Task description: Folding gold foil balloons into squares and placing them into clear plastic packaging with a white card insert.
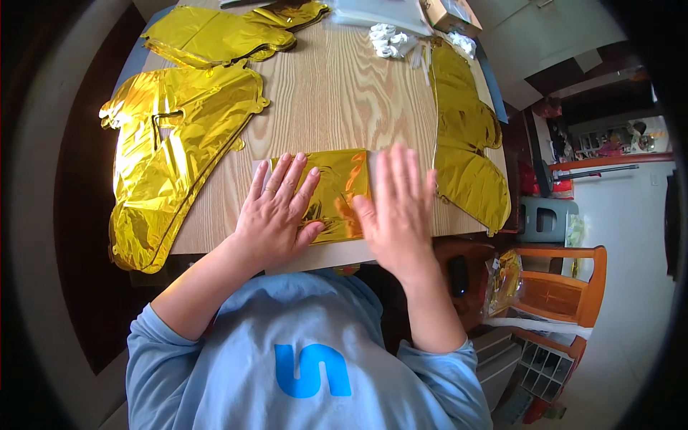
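While both hands lie flat on the wooden table (pixel 337 93), a folded gold foil (pixel 335 193) sits between and under them at the near edge; the left hand (pixel 276 215) presses palm down on the foil's left part, fingers spread and open, gripping nothing; the right hand (pixel 396 208) is also open, fingers straight and close together, its inner edge touching the foil's right side, though whether the palm rests fully on the table I cannot tell; neither hand clasps anything. To the left a large flat gold balloon (pixel 168 158) lies spread over the table's left edge, well apart from the hands; another gold balloon (pixel 215 32) lies at the far left corner; a third gold balloon (pixel 466 150) runs along the right edge, just beside the right hand's fingertips. At the far side sit a small white bundle (pixel 388 39) and a cardboard box (pixel 451 14). An orange wooden chair (pixel 562 287) stands on the floor to the right.
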`<state>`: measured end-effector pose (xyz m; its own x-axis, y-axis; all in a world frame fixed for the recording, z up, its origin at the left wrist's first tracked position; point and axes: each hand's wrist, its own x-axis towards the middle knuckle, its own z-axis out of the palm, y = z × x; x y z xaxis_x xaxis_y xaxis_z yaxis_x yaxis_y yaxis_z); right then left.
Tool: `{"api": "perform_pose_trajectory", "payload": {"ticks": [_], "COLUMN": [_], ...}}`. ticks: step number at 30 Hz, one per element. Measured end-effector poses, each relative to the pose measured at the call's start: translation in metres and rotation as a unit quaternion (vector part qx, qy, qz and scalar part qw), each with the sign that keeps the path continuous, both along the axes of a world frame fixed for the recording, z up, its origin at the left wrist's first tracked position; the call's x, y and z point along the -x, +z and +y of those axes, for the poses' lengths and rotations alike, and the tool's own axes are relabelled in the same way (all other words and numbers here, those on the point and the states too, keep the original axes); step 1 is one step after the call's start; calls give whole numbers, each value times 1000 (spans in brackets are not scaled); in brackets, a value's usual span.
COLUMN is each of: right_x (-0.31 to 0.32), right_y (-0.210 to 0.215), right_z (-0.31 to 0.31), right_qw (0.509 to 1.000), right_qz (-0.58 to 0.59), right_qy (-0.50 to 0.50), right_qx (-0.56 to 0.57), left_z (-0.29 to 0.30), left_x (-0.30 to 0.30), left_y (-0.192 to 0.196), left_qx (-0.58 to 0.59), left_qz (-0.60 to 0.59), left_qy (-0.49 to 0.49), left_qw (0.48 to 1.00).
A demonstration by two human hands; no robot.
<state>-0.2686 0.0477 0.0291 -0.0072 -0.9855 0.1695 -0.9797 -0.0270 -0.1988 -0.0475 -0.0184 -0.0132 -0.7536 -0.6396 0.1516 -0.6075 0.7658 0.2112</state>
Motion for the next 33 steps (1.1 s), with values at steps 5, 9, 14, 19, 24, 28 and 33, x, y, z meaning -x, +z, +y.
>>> {"api": "perform_pose_trajectory", "payload": {"ticks": [5, 9, 14, 19, 24, 28, 33], "right_x": [-16, -13, -9, -8, -24, -26, -28], "right_y": [-27, -43, -45, -41, -36, -46, -44], "right_z": [-5, -9, -10, -12, -21, -22, -22], "right_qw": [996, 995, 997, 998, 995, 996, 997], "right_qz": [-21, -28, -11, -14, -36, -5, 12], "right_qy": [87, 96, 68, 50, 89, 74, 60], "right_qx": [-13, -23, -35, -46, -18, -40, -42], "left_z": [-1, -1, -1, 0, -1, -1, -3], "left_x": [3, 2, 2, 2, 1, 0, -12], "left_y": [-1, -5, -3, -2, -4, -6, -4], "left_qx": [13, 15, 7, 1, 1, 2, 3], "left_qz": [0, 8, 0, 1, 17, 12, 9], "left_qy": [-5, -4, -1, 3, 4, 12, 15], "left_qw": [1000, 1000, 1000, 1000, 1000, 1000, 1000]}}
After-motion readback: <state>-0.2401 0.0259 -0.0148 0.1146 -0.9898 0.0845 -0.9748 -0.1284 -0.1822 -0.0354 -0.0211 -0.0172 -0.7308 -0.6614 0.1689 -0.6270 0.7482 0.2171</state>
